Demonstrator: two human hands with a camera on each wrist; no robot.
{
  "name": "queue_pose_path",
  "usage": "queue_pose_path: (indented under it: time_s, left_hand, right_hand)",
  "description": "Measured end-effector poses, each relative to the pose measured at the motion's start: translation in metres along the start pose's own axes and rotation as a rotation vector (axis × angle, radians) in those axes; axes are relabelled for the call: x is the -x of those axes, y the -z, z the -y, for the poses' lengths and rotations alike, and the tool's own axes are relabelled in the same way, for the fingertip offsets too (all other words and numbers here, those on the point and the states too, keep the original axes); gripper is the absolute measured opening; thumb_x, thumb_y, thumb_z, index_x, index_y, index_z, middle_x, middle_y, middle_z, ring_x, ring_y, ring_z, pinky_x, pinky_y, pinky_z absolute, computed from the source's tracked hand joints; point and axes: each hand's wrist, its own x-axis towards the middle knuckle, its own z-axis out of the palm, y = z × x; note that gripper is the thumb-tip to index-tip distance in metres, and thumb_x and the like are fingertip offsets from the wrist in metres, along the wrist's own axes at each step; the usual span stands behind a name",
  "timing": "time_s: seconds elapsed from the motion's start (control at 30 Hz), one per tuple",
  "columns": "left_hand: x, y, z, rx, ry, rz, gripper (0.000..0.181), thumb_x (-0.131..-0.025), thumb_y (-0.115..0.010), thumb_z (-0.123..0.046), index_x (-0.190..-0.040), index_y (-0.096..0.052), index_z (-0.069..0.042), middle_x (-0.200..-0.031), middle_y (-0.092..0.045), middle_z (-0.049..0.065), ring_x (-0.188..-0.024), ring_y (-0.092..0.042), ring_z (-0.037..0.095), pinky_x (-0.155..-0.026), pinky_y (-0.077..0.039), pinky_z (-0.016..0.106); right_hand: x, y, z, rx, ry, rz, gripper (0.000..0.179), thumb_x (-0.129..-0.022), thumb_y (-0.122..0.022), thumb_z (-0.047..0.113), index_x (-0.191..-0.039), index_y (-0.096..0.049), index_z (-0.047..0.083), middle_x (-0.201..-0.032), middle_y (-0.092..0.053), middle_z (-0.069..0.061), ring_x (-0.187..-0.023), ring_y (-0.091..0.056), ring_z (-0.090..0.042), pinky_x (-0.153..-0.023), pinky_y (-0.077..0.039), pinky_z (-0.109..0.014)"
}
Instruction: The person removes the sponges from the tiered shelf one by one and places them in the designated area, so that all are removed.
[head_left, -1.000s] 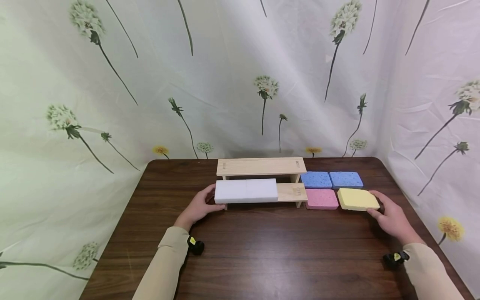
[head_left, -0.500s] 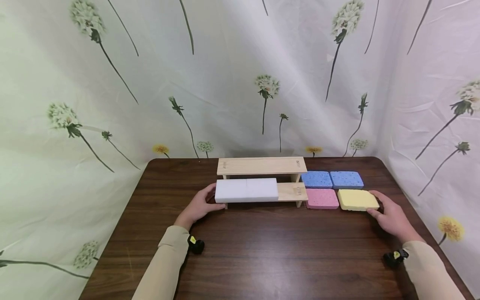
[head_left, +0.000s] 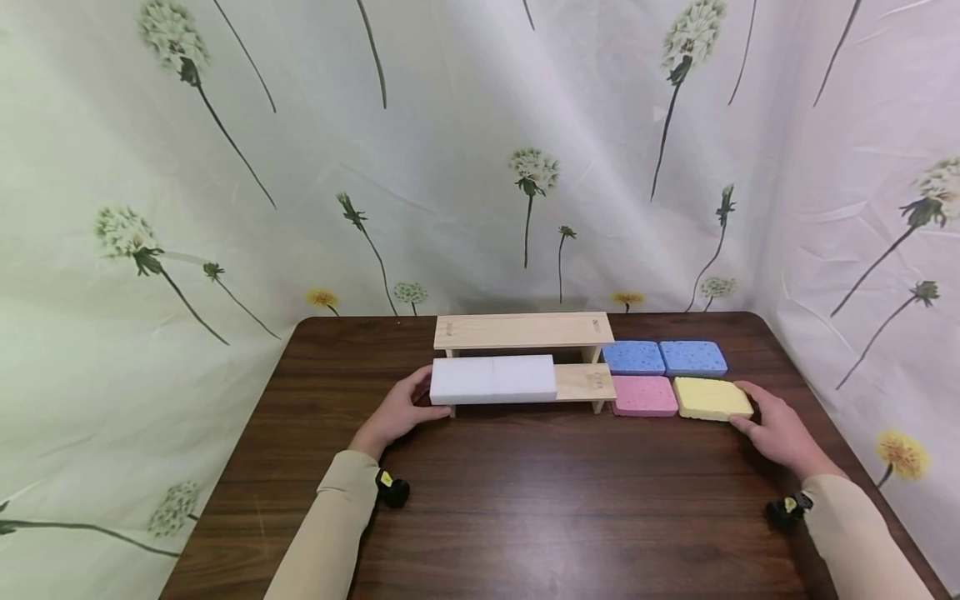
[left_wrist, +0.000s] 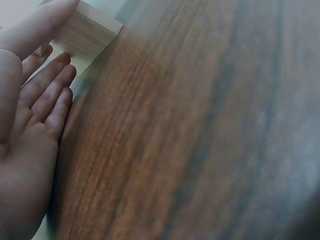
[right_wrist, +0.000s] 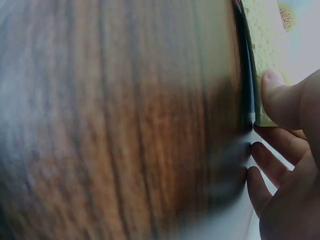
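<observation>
My left hand (head_left: 401, 408) is at the left end of a two-level pale wooden stand (head_left: 585, 383), thumb in front. In the left wrist view its fingers lie nearly straight, tips at the stand's wooden end panel (left_wrist: 90, 37). Two white sponge blocks (head_left: 491, 379) sit side by side on the front level, leaving its right end bare. My right hand (head_left: 780, 429) pinches the right end of a yellow sponge (head_left: 712, 398), thumb on the near side, as the right wrist view also shows. This sponge lies flat just right of a pink sponge (head_left: 643, 396).
Two blue sponges (head_left: 693, 357) lie in a row behind the pink and yellow ones, right of the stand. The stand's bare upper level (head_left: 522, 331) runs along the back. Flower-printed cloth (head_left: 465, 208) hangs behind the dark wood table (head_left: 540, 508) and along its right side.
My right hand has shifted the yellow sponge slightly left, towards the pink one, and it now lies flatter. My left hand and the white blocks have stayed in place.
</observation>
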Motion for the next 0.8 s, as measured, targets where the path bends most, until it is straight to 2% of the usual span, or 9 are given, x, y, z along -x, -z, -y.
queue_pose_path:
  time_s: [0.23,0.6,0.8]
  left_hand:
    - [-0.001,-0.0002,-0.0001,-0.003,0.002,-0.002,0.08,-0.086,-0.09,-0.014,-0.154,-0.049,-0.008,-0.15,-0.058,0.015,-0.143,-0.049,0.034,-0.121,-0.033,0.056]
    - [0.0,-0.0003,-0.0019,-0.004,0.028,0.001,0.084,-0.085,-0.091,-0.018,-0.156,-0.047,-0.009,-0.152,-0.056,0.015,-0.145,-0.047,0.034,-0.122,-0.032,0.056]
    - [-0.0007,0.0008,-0.0002,-0.011,0.031,0.003,0.084,-0.086,-0.091,-0.02,-0.156,-0.047,-0.009,-0.153,-0.055,0.014,-0.146,-0.047,0.034,-0.123,-0.032,0.055]
  right_hand:
    - [-0.0022,0.0004,-0.0005,0.017,0.038,-0.004,0.065,-0.093,-0.076,0.005,-0.143,-0.042,-0.021,-0.137,-0.049,-0.048,-0.123,-0.049,-0.064,-0.1,-0.04,-0.073]
    - [-0.0015,0.0005,0.0007,0.053,-0.013,0.036,0.082,-0.095,-0.08,0.026,-0.149,-0.037,-0.018,-0.145,-0.042,-0.047,-0.13,-0.042,-0.065,-0.105,-0.036,-0.075]
    - [-0.0022,-0.0008,0.0,0.053,-0.018,0.018,0.077,-0.095,-0.08,0.024,-0.149,-0.04,-0.015,-0.145,-0.045,-0.045,-0.13,-0.044,-0.063,-0.105,-0.037,-0.075]
